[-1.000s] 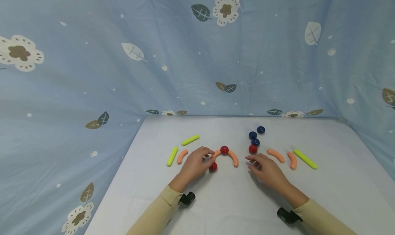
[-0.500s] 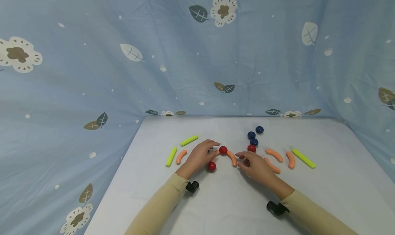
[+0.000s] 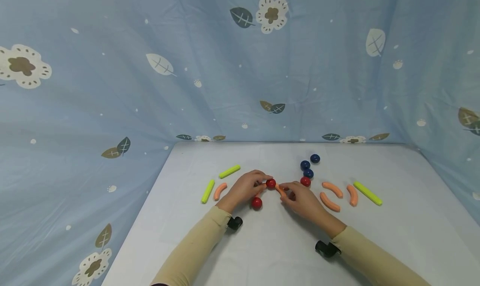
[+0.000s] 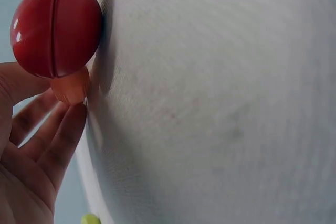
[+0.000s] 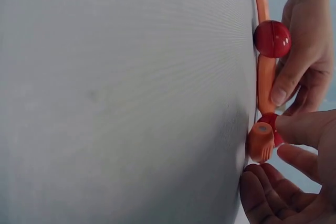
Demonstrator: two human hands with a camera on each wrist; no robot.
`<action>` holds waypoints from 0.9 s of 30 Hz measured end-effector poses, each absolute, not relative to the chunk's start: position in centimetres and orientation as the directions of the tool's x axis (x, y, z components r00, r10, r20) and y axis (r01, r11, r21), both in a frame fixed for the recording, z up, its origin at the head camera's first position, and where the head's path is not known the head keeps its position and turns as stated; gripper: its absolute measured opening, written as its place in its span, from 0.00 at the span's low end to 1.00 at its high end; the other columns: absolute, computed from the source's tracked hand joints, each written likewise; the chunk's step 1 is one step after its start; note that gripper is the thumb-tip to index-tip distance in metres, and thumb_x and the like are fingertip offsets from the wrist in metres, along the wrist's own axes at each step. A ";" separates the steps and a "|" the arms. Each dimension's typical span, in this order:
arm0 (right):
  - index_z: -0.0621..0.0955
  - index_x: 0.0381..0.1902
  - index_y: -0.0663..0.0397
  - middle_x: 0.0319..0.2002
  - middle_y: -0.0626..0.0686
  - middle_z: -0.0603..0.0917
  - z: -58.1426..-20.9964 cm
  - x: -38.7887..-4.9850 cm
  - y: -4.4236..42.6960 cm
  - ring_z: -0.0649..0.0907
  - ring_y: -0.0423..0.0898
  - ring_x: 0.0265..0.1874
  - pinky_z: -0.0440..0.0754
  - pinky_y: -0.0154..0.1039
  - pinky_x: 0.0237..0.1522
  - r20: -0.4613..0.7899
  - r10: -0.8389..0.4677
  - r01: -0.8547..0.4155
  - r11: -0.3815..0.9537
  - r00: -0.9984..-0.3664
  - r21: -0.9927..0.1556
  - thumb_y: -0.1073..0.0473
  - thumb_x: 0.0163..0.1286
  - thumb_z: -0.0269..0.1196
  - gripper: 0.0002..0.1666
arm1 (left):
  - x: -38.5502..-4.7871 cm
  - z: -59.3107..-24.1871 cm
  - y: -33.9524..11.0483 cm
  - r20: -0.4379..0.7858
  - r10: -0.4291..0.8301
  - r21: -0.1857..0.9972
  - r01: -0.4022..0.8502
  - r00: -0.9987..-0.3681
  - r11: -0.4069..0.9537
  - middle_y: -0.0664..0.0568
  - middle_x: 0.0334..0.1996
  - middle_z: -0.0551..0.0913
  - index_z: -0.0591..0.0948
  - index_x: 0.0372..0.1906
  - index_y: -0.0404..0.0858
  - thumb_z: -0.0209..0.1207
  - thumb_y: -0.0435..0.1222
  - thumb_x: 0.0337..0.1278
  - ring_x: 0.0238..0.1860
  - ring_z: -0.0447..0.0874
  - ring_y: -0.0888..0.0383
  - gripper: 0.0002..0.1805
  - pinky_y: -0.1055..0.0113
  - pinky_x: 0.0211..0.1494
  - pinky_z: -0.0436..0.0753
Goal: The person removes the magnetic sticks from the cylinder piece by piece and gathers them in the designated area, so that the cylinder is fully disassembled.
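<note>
My left hand (image 3: pixel 245 189) pinches a curved orange stick (image 5: pixel 266 82) between thumb and fingers. Its index fingertip touches a glossy red ball (image 3: pixel 271 184) at that stick's far end. Another red ball (image 3: pixel 256 203) sits at the near end, large in the left wrist view. On the right side of the middle ball, a second curved orange stick (image 3: pixel 279 189) slants toward my right hand (image 3: pixel 303 199). The right thumb and index finger pinch this stick near its outer end (image 5: pixel 260 142). Ball and sticks meet in an arch, partly covered by both hands.
Beyond my right hand lie a third red ball (image 3: pixel 305 181) and several dark blue balls (image 3: pixel 305 165). Farther right are several curved orange sticks (image 3: pixel 332 189) and a lime-green stick (image 3: pixel 368 193). At left rest another orange stick (image 3: pixel 220 191) and two green sticks (image 3: pixel 208 191).
My right hand has moved left from beside the right-hand red ball and now grips the arch's right orange stick. My left hand has shifted up and right, its index finger reaching the middle red ball.
</note>
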State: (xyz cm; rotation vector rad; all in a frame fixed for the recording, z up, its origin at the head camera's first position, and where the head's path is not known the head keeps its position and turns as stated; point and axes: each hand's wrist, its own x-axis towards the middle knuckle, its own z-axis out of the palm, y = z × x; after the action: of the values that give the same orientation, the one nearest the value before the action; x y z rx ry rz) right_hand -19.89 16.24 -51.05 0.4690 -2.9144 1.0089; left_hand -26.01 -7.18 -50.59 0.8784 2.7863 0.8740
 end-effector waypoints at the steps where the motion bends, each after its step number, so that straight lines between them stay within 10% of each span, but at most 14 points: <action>1: 0.83 0.60 0.55 0.42 0.49 0.83 -51.1 -19.9 16.2 0.78 0.40 0.34 0.80 0.35 0.34 0.115 -0.273 -0.286 0.750 -0.955 -0.596 0.54 0.67 0.71 0.25 | -26.0 -50.6 -7.2 0.083 0.556 0.552 0.502 -0.827 0.666 0.57 0.60 0.80 0.81 0.65 0.56 0.62 0.40 0.71 0.55 0.80 0.62 0.21 0.66 0.54 0.80; 27: 0.84 0.60 0.57 0.47 0.55 0.84 -51.1 -20.1 15.7 0.80 0.42 0.34 0.82 0.37 0.34 0.070 -0.276 -0.267 0.786 -0.959 -0.558 0.61 0.64 0.71 0.25 | -26.1 -50.7 -7.2 0.096 0.552 0.524 0.514 -0.828 0.679 0.58 0.57 0.84 0.81 0.65 0.57 0.63 0.38 0.70 0.57 0.81 0.60 0.22 0.65 0.56 0.81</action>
State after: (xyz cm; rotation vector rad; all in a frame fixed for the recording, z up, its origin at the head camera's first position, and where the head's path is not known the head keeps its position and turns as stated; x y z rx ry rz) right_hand -20.12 15.74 -51.11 0.4531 -2.9827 0.9290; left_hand -26.14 -7.24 -50.66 0.8944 2.8141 0.8450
